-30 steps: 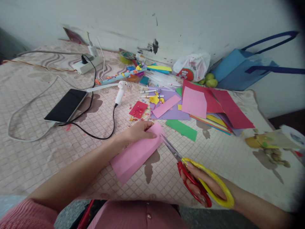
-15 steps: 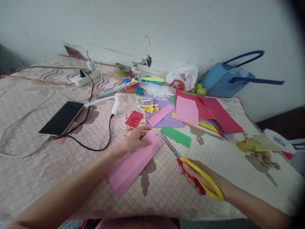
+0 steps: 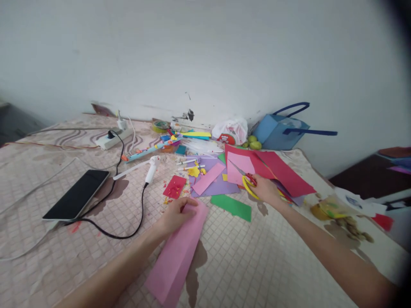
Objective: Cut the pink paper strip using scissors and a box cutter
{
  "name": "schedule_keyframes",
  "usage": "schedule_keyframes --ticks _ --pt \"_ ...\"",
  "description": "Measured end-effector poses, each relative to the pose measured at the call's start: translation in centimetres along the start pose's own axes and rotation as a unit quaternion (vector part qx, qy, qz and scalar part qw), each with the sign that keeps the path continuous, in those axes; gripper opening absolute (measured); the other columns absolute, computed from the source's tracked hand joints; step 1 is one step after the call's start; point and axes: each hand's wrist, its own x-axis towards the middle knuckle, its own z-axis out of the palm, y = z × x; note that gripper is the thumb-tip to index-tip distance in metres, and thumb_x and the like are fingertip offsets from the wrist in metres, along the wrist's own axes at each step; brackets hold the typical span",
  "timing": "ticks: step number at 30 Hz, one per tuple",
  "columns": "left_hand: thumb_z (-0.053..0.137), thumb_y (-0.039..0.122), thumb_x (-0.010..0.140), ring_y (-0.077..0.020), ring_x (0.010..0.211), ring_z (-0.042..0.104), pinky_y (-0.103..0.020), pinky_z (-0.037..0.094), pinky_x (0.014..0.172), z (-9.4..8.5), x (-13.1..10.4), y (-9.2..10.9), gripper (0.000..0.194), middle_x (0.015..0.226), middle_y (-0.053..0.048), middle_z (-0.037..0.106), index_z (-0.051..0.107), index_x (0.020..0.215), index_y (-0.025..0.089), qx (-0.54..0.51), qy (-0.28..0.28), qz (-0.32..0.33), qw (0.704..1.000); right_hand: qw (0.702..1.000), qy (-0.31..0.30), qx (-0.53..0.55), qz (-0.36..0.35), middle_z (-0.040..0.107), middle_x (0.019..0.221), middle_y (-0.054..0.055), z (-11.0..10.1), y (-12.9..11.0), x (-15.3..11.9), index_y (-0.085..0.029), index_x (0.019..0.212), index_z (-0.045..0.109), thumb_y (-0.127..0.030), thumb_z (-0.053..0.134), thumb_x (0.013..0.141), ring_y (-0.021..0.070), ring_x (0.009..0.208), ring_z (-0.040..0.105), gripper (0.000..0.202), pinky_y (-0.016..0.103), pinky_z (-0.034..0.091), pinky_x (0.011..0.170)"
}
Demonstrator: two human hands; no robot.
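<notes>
My left hand (image 3: 177, 214) grips the upper left edge of a folded pink paper strip (image 3: 180, 254), its fingertips on the top face. The strip slants down toward the table's front edge. Over the coloured sheets at the right, my right hand (image 3: 262, 188) is closed on scissors (image 3: 248, 183) with yellow and red handles. Their blades point up and left across a pale pink sheet (image 3: 239, 164). Below the blades lies a green paper strip (image 3: 231, 207), apart from both hands. Red sheets (image 3: 285, 171) lie under and behind the scissors.
A black-screened tablet (image 3: 77, 194) and a white glue gun (image 3: 152, 170) with a black cord are at the left. A power strip (image 3: 114, 139) stands behind them. At the back right are a plastic bag (image 3: 229, 129), green fruit (image 3: 255, 144) and a blue bag (image 3: 279, 131).
My right hand has carried the scissors up and away from the pink strip, onto the coloured sheets. My left hand still holds the strip. The camera view has tilted upward.
</notes>
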Motion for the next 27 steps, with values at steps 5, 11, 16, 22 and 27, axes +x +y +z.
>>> schedule_keyframes --ticks 5,11,16,22,27 --pt "0.060 0.025 0.067 -0.0229 0.092 0.059 -0.031 0.043 0.078 -0.1 0.2 -0.2 0.034 0.101 -0.008 0.065 0.065 0.098 0.014 0.013 0.006 -0.010 1.000 0.999 0.028 -0.037 0.017 0.071 0.102 0.015 1.1 0.0 4.0 -0.018 0.114 0.058 -0.053 0.049 0.086 0.0293 0.091 0.068 0.047 0.030 0.043 0.064" --pt "0.060 0.028 0.068 -0.0241 0.099 0.059 -0.031 0.044 0.083 -0.3 0.0 0.0 0.033 0.107 -0.009 0.065 0.063 0.098 0.015 0.004 0.001 -0.015 1.000 0.997 0.042 -0.055 0.033 0.070 0.101 0.019 2.0 0.3 6.8 -0.013 0.111 0.060 -0.056 0.047 0.085 0.0309 0.093 0.068 0.052 0.032 0.047 0.067" --pt "0.060 0.026 0.068 -0.0240 0.097 0.059 -0.031 0.044 0.083 -0.2 0.0 0.0 0.031 0.106 -0.009 0.066 0.063 0.097 0.015 0.003 -0.001 -0.013 1.000 0.996 0.056 -0.057 0.029 0.069 0.102 0.021 2.6 0.9 7.7 -0.010 0.112 0.058 -0.055 0.047 0.086 0.0320 0.093 0.068 0.053 0.034 0.048 0.069" --pt "0.059 0.025 0.069 -0.0229 0.094 0.060 -0.030 0.044 0.080 -0.2 0.2 -0.2 0.032 0.103 -0.009 0.067 0.065 0.098 0.014 0.008 -0.003 -0.007 1.000 0.996 0.071 -0.043 0.020 0.069 0.101 0.020 2.9 1.2 7.8 -0.011 0.113 0.057 -0.054 0.046 0.088 0.0304 0.093 0.067 0.051 0.034 0.048 0.072" --pt "0.060 0.027 0.070 -0.0230 0.092 0.059 -0.031 0.044 0.079 -0.2 0.3 -0.4 0.029 0.101 -0.008 0.067 0.065 0.096 0.014 0.012 0.002 -0.009 1.000 0.997 0.078 -0.028 0.001 0.067 0.107 0.018 2.9 1.1 7.7 -0.012 0.116 0.057 -0.050 0.049 0.087 0.0275 0.100 0.065 0.048 0.032 0.047 0.077"
